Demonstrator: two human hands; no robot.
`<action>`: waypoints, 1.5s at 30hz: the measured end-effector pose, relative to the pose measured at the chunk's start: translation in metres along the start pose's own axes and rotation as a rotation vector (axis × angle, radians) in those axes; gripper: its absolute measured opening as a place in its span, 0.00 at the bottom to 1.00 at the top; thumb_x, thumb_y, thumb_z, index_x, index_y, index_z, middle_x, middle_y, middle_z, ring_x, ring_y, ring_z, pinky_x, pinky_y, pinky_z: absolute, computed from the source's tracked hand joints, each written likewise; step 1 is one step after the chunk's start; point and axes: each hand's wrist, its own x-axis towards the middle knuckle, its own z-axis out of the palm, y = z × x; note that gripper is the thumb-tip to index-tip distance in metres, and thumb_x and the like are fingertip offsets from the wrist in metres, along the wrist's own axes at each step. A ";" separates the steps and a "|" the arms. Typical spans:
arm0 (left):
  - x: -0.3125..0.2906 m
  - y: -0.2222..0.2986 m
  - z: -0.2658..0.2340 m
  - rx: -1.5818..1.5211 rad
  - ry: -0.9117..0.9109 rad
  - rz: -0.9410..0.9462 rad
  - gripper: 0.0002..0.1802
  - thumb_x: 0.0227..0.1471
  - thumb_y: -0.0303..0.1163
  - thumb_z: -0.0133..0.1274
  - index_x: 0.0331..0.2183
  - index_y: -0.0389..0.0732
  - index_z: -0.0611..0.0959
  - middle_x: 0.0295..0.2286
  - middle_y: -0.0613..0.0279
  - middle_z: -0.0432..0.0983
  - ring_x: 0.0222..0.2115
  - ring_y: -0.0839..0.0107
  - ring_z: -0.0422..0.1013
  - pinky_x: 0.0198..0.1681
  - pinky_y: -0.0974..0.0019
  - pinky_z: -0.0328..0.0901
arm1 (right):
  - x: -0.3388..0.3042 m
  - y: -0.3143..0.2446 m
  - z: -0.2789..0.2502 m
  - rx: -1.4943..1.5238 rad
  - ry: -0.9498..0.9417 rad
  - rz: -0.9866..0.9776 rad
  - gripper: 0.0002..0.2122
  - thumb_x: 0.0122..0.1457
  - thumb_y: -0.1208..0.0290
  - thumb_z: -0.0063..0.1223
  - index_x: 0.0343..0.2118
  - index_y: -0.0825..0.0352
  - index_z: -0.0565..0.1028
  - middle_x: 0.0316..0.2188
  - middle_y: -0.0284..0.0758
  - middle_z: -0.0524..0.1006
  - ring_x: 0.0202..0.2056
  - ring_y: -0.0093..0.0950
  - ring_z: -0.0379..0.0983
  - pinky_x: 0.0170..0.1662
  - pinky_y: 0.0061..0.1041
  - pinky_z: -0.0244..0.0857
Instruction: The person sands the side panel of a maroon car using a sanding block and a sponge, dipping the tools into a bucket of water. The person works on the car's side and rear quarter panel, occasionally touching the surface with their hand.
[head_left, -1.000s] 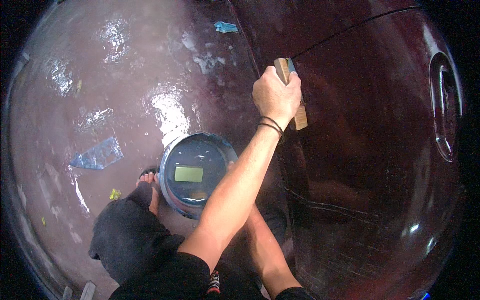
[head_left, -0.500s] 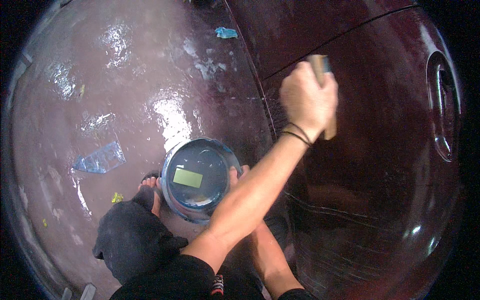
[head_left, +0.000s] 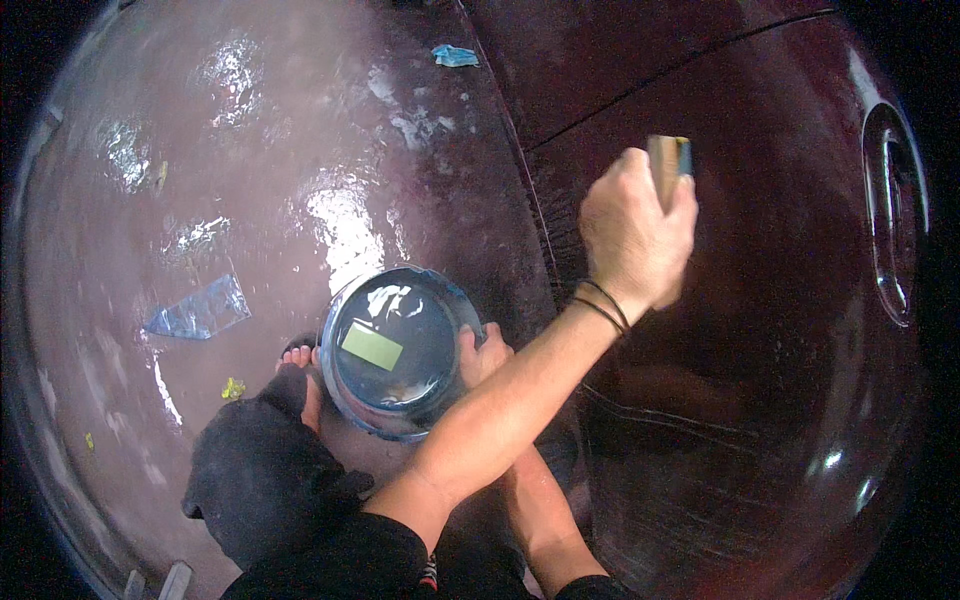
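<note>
My left hand (head_left: 638, 228) reaches across to the right, over my right forearm. Its fingers are wrapped round a long tan sanding block (head_left: 664, 165) with a bluish side, held at a glossy dark red car door (head_left: 720, 330). Hand and block are slightly blurred, and the fingers hide much of the block. My right hand (head_left: 487, 354) grips the right rim of a round bluish bucket (head_left: 338, 395), thumb over the edge. Water fills the bucket, and a pale green rectangular pad (head_left: 372, 345) lies in it.
A recessed door handle (head_left: 888, 215) sits at far right. On the wet, shiny floor (head_left: 270, 200) lie a clear bluish plastic piece (head_left: 205, 308), a crumpled blue scrap (head_left: 455, 56) and a yellow scrap (head_left: 233, 388). My bare foot (head_left: 305, 360) stands beside the bucket.
My left hand has moved down and slightly right along the door with the sanding block. My right hand stays on the bucket rim; the pad in the water has tilted slightly.
</note>
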 end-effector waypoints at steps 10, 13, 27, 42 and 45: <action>-0.012 -0.038 -0.017 0.161 -0.033 0.002 0.18 0.52 0.41 0.65 0.30 0.34 0.81 0.26 0.40 0.81 0.30 0.43 0.81 0.35 0.47 0.73 | -0.001 -0.013 -0.010 0.046 0.024 -0.054 0.23 0.68 0.54 0.54 0.54 0.72 0.76 0.46 0.52 0.80 0.51 0.50 0.75 0.57 0.45 0.66; -0.012 -0.040 -0.019 0.186 -0.020 0.017 0.18 0.52 0.41 0.65 0.30 0.34 0.81 0.25 0.40 0.81 0.30 0.43 0.81 0.35 0.46 0.73 | -0.003 -0.008 -0.004 0.018 0.069 -0.088 0.25 0.70 0.51 0.50 0.53 0.73 0.75 0.41 0.51 0.82 0.45 0.52 0.77 0.54 0.47 0.69; 0.015 -0.055 -0.024 0.197 -0.066 -0.123 0.16 0.55 0.38 0.63 0.34 0.33 0.81 0.29 0.42 0.82 0.33 0.48 0.82 0.38 0.49 0.74 | -0.009 0.010 0.005 0.405 -0.104 -0.066 0.25 0.71 0.51 0.51 0.57 0.70 0.74 0.50 0.44 0.78 0.52 0.38 0.73 0.59 0.37 0.64; 0.041 -0.061 -0.026 0.202 0.016 -0.192 0.16 0.53 0.41 0.63 0.27 0.36 0.83 0.25 0.45 0.82 0.30 0.49 0.82 0.35 0.51 0.74 | 0.019 0.072 0.084 0.292 0.038 -0.054 0.29 0.69 0.49 0.53 0.61 0.70 0.72 0.58 0.55 0.74 0.62 0.43 0.70 0.64 0.37 0.62; -0.004 -0.065 -0.026 0.207 -0.017 -0.188 0.16 0.53 0.41 0.63 0.29 0.36 0.83 0.25 0.45 0.82 0.30 0.49 0.82 0.36 0.51 0.74 | 0.015 0.051 0.068 0.169 0.091 -0.049 0.30 0.69 0.50 0.53 0.62 0.72 0.70 0.60 0.55 0.73 0.64 0.41 0.68 0.65 0.36 0.61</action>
